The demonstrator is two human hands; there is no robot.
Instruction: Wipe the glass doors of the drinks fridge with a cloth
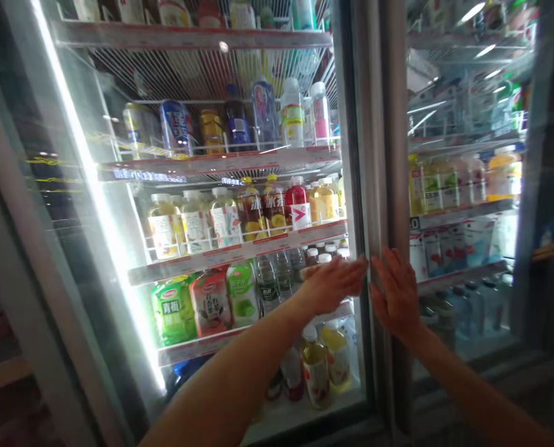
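Cooler: a drinks cooler (pixel 56 323) with glass doors fills the view, both arms reaching up to it.

Doors: the left door (pixel 118 205) stands before the left hand, the right door (pixel 463 99) before the right. Whether they are latched cannot be told.

Frame: an upright frame (pixel 383 155) runs between the hands, touching neither palm.

Left: the left hand (pixel 335 285) lies open and flat on the glass, empty, its fingertips just beside the frame.

Right: the right hand (pixel 395 295) is spread flat, fingers up, empty, just right of the frame.

Hold: flat palms appear placed to bear on the doors, not grip; no handle shows near them.

Shelves: beyond the left hand, wire rails (pixel 258 236) keep bottles (pixel 268 279) upright in rows, behind the glass.
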